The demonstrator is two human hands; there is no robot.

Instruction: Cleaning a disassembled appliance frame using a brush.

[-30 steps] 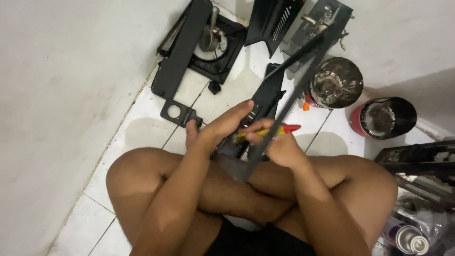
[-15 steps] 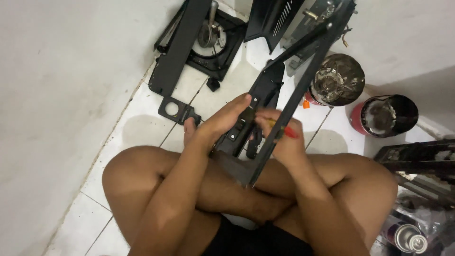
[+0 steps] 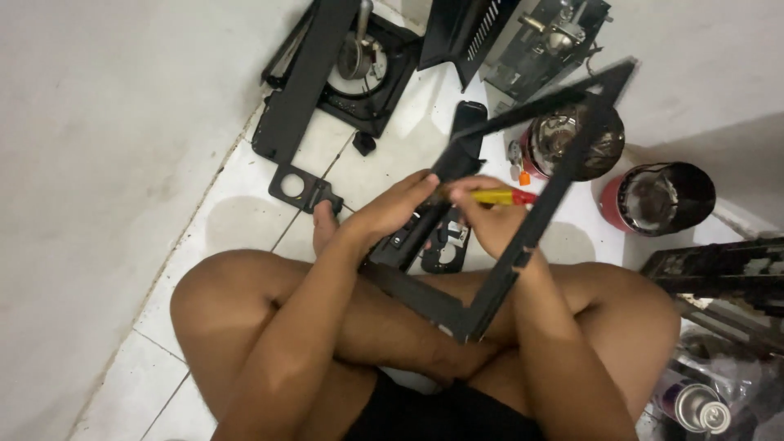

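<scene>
Raised slightly, black frame (image 3: pixel 523 237) stays gripped by left fingers (image 3: pixel 408 192) (right (image 3: pixel 478 196) clasp screwdriver (image 3: pixel 498 197)).

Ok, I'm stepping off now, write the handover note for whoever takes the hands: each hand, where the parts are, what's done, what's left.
Left hand: grips one bar of the black metal frame, which rests on the crossed legs.
Right hand: holds the yellow-handled screwdriver, tip pointing towards the left hand; the tip is hidden.
On the white tiled floor: a black burner tray, a long black panel, a small black bracket, two round canisters.
Done: stove is in pieces, frame is free.
Left: the fastening under the screwdriver; its state cannot be seen.
</scene>
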